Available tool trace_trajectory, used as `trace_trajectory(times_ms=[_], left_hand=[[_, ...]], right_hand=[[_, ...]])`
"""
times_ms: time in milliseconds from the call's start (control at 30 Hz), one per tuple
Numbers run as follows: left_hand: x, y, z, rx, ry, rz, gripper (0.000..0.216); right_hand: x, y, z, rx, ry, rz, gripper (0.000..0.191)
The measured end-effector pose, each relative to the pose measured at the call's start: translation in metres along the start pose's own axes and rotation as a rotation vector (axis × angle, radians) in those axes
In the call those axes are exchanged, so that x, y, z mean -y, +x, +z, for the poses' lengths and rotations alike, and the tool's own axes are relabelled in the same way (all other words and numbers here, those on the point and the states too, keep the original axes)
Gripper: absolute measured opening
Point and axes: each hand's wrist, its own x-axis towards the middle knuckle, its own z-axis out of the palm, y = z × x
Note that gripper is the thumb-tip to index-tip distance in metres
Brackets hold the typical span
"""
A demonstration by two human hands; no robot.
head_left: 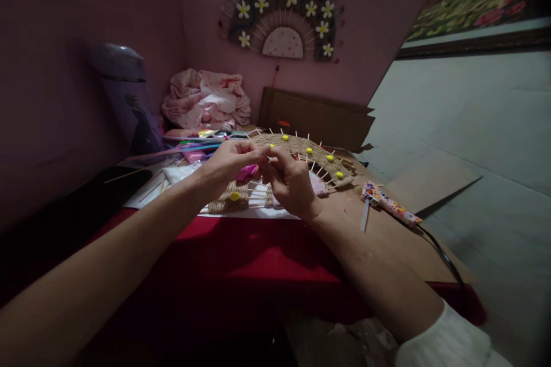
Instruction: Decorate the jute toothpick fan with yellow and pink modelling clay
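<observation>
My left hand (232, 161) and my right hand (293, 179) meet fingertip to fingertip above the table. Both are closed in a pinch, and whatever lies between the fingertips is too small to make out. A bright pink piece (246, 173) shows just under my left fingers; whether it is held or lies behind them I cannot tell. Behind and below the hands rests a half-round woven twine piece (316, 153) with thin sticks poking out and yellow dots on it. My hands hide its middle. Part of a pale pink spotted half-disc (317, 183) shows beside my right hand.
A flower-patterned glue gun (391, 203) with a black cord lies on brown cardboard (357, 252) at right. Red cloth (206, 252) covers the table front. Behind are crumpled pink fabric (209, 100), a purple cylinder (129, 100) and upright cardboard (314, 117). A flowered fan (282, 17) hangs above.
</observation>
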Motion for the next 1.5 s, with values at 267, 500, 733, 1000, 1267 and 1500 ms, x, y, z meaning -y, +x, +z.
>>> trace_trajectory(times_ms=[267, 500, 733, 1000, 1267, 1500], left_hand=[[0.0004, 0.0008, 0.0008, 0.005, 0.032, 0.027, 0.047], [0.0007, -0.0007, 0.0003, 0.004, -0.043, -0.003, 0.045], [0.0015, 0.0012, 0.0009, 0.001, -0.042, 0.007, 0.043], [0.0035, 0.0014, -0.0015, 0.003, -0.103, -0.007, 0.036], [0.0038, 0.0011, -0.0013, -0.016, -0.125, -0.018, 0.035], [0.0032, 0.0014, -0.0015, -0.010, -0.116, -0.031, 0.037]], right_hand=[[0.0025, 0.0003, -0.0006, -0.017, 0.091, -0.013, 0.009], [0.0020, -0.0017, 0.0009, -0.057, 0.183, -0.005, 0.010], [-0.0007, -0.0013, 0.0023, -0.110, 0.224, 0.008, 0.011], [-0.0039, 0.0003, 0.0022, -0.136, 0.200, 0.010, 0.010], [-0.0023, 0.0014, 0.0025, -0.198, 0.207, 0.050, 0.013], [-0.0017, 0.0008, 0.0029, -0.219, 0.263, 0.067, 0.009]])
